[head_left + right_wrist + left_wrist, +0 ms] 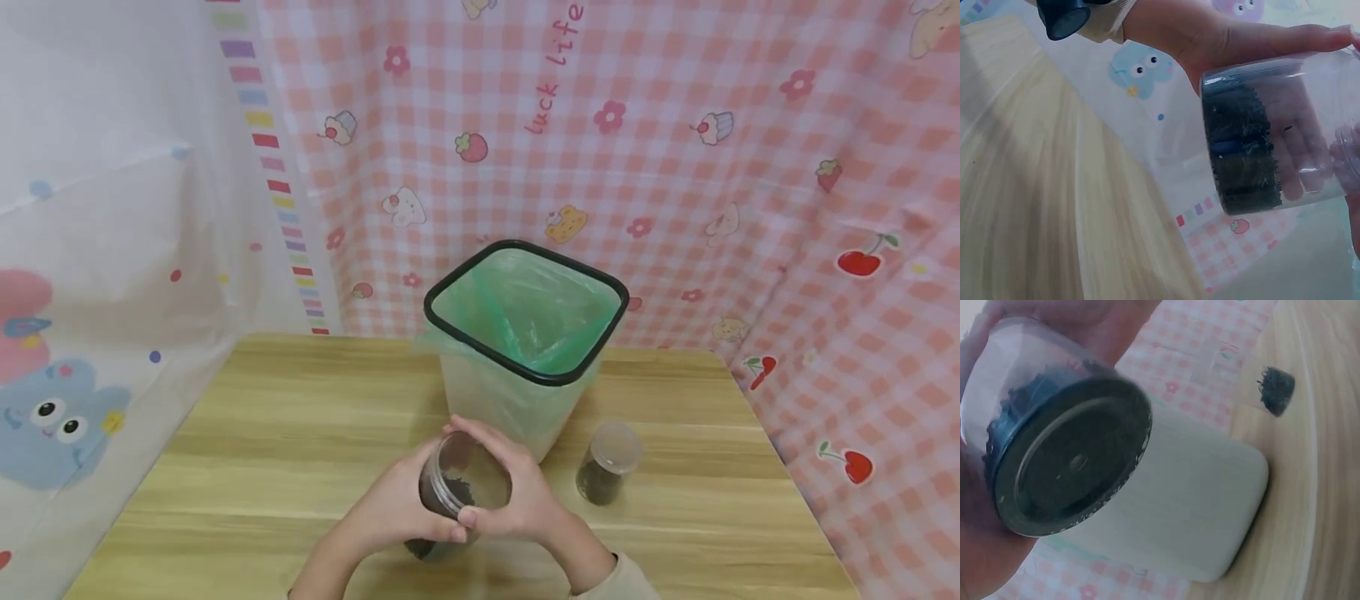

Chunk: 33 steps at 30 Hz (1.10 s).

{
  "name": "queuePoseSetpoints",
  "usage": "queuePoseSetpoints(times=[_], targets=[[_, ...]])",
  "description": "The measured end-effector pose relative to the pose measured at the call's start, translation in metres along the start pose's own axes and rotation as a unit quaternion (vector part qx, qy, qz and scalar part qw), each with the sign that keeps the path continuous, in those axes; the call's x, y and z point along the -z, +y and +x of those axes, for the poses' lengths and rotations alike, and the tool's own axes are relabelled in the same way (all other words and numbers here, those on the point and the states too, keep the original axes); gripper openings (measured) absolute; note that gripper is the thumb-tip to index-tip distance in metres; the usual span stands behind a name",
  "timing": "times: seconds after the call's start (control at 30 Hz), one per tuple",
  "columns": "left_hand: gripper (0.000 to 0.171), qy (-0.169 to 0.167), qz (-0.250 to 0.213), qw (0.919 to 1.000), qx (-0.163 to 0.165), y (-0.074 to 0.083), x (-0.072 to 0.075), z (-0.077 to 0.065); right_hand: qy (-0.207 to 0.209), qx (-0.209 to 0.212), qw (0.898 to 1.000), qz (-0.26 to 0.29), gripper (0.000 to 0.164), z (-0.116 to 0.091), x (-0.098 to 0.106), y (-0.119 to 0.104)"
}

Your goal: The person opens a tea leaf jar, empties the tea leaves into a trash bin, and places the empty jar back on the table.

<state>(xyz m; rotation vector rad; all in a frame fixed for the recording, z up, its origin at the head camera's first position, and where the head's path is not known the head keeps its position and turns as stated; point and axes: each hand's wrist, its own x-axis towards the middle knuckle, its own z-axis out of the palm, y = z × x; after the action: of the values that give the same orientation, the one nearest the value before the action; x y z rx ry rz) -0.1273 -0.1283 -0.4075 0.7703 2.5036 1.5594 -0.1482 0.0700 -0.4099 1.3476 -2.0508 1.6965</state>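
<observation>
**Clear jar (468, 475) between left hand (399, 497) and right hand (528, 492)**

Held up off the counter (300, 442), on the near side of a bin (491, 398): the jar, tilted, with underside exposed in the left wrist view. Gathered toward the base: dark contents (1241, 150), bristly at the edge. Curved round the left side of the jar: fingers and thumb of the left hand, spread only to its width in a hold. Likewise gripping, toward the upper end of the right side: the right hand, thumb close beside the left one. Not determinable here: presence of a lid at that end. To the right, apart from both hands and near the foot of the bin: a second jar (606, 465), upright on the counter, pale-topped, dark in its lower part. Around the mouth of the bin: a black rim (551, 380); inside, a translucent green liner (536, 308). Behind: pink checked cloth (510, 192); to the left, white printed cloth (112, 225).
</observation>
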Motion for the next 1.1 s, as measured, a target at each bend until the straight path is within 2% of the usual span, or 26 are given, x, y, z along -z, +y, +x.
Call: queuePoseSetpoints(times=[0.07, 0.17, 0.3, 0.4, 0.5, 0.63, 0.73, 0.87, 0.97, 1.03, 1.1], targets=[[0.097, 0.006, 0.000, 0.9999, 0.011, 0.002, -0.001, 0.000, 0.014, -0.011, 0.999, 0.026, 0.074, -0.002, 0.002, 0.000], [0.104, 0.017, 0.023, 0.9991, 0.032, 0.008, -0.001, -0.001, 0.033, -0.024, 0.996, 0.076, 0.073, -0.004, 0.004, -0.001], [0.100, 0.031, 0.058, 0.9970, 0.041, 0.013, -0.002, -0.003, 0.037, -0.030, 0.994, 0.100, 0.072, -0.005, 0.006, -0.003], [0.090, 0.050, 0.079, 0.9952, 0.028, 0.013, -0.003, -0.004, 0.018, -0.054, 0.995, 0.086, 0.077, -0.007, 0.010, -0.004], [0.087, 0.073, 0.109, 0.9913, 0.015, 0.012, -0.004, -0.004, -0.008, -0.089, 0.994, 0.056, 0.085, -0.009, 0.015, -0.005], [0.092, 0.103, 0.173, 0.9795, 0.000, 0.009, -0.007, -0.003, 0.006, -0.129, 0.991, -0.020, 0.087, -0.014, 0.021, -0.008], [0.095, 0.119, 0.215, 0.9693, -0.004, 0.005, -0.010, -0.002, 0.020, -0.203, 0.976, -0.076, 0.081, -0.015, 0.022, -0.015], [0.098, 0.136, 0.244, 0.9599, -0.023, 0.001, -0.013, -0.001, -0.016, -0.319, 0.942, -0.105, 0.082, -0.013, 0.021, -0.023], [0.098, 0.144, 0.258, 0.9541, -0.047, -0.001, -0.015, 0.001, -0.024, -0.349, 0.930, -0.116, 0.090, -0.012, 0.019, -0.026], [0.097, 0.146, 0.261, 0.9524, -0.058, -0.001, -0.017, 0.001, -0.018, -0.351, 0.928, -0.126, 0.092, -0.011, 0.019, -0.027], [0.096, 0.144, 0.256, 0.9539, -0.060, 0.000, -0.018, 0.001, -0.018, -0.346, 0.929, -0.130, 0.092, -0.012, 0.021, -0.027]])
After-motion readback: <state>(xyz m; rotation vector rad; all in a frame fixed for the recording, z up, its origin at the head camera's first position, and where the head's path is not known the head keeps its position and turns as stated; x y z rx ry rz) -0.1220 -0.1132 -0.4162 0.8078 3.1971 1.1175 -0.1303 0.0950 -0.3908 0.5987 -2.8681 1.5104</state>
